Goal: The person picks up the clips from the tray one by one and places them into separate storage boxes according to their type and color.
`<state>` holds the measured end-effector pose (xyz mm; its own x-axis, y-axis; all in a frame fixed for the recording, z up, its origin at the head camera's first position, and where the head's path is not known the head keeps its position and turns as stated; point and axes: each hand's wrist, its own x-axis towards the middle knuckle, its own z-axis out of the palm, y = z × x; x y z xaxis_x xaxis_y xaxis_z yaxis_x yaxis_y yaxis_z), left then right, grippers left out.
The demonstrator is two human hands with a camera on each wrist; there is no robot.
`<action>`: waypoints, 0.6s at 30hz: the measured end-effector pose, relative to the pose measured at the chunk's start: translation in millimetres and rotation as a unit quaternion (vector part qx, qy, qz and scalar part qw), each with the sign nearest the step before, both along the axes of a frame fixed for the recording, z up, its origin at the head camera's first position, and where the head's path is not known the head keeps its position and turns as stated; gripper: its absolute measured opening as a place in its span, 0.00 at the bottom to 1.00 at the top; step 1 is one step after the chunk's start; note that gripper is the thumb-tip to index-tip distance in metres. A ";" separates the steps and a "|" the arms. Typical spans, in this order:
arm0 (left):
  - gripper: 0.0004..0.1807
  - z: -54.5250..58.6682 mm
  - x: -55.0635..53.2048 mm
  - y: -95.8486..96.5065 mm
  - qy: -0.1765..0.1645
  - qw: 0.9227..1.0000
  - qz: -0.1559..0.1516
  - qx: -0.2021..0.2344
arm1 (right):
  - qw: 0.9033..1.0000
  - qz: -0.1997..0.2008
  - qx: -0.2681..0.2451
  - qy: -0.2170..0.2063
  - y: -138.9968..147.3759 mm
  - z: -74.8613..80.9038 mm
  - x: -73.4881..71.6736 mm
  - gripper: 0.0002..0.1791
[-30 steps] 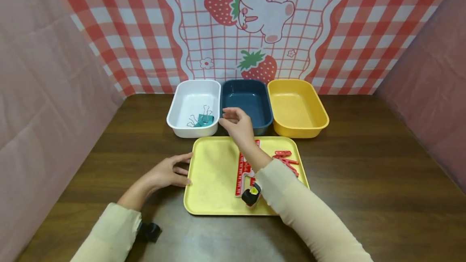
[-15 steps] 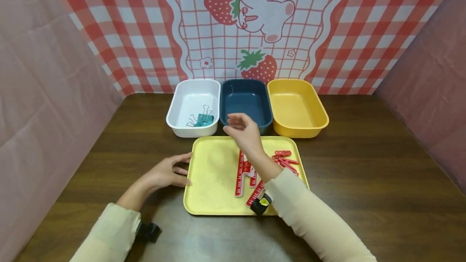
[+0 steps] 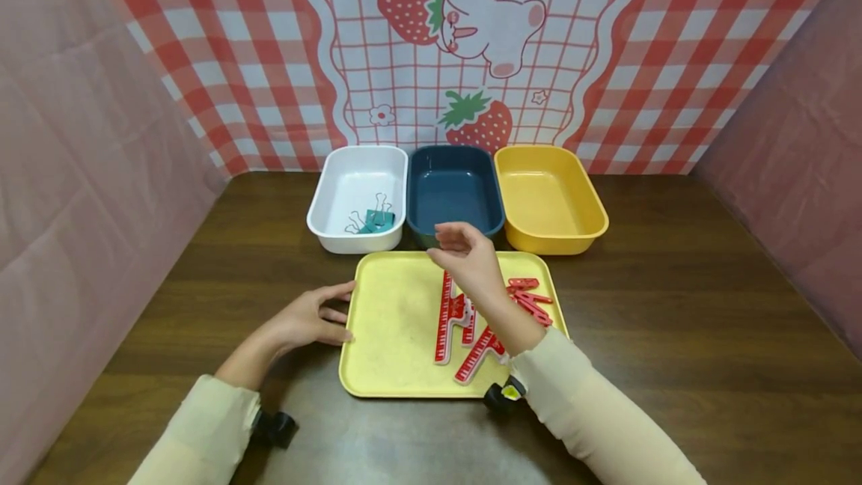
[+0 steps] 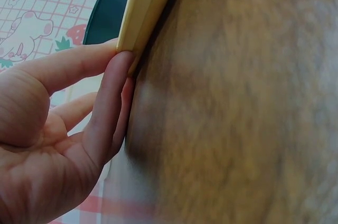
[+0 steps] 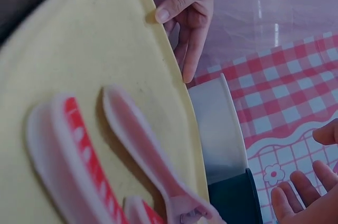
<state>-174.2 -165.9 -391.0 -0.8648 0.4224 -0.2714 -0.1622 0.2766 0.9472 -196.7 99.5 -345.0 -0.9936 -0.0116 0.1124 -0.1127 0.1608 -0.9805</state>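
Observation:
My left hand [image 3: 310, 319] rests at the left rim of the yellow tray [image 3: 393, 320], thumb and fingertips spread along the edge. My right hand [image 3: 473, 264] hovers above the tray's far side, fingers loosely bent, with nothing in it. Below it lie several long red-and-white clips printed with ruler marks [image 3: 442, 328], one slanted toward the near edge; my right forearm partly hides them. Small red clothespins [image 3: 532, 307] are bunched at the tray's right. Teal binder clips [image 3: 381, 220] with wire handles sit inside the white bin [image 3: 343, 182].
A dark blue bin [image 3: 454, 178] and a yellow bin [image 3: 548, 197] stand beside the white one in a row behind the tray. A checked strawberry-print cloth [image 3: 269, 81] hangs behind them. Pink cloth walls [image 3: 101, 171] flank the wooden table [image 3: 673, 320].
My right hand has drawn back from between the white and blue bins, moving right and nearer over the tray. More of the slanted long clip shows. The left hand stays put.

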 end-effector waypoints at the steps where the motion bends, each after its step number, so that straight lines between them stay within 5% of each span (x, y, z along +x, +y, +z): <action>1: 0.47 0.2 -0.1 0.0 0.000 1.000 0.000 -0.001 | 1.000 0.000 0.004 0.000 1.3 -0.4 1.4 0.20; 18: 0.47 0.0 -0.5 0.0 -0.012 1.000 0.003 0.006 | 0.998 0.025 0.061 -0.024 24.3 -10.8 17.1 0.21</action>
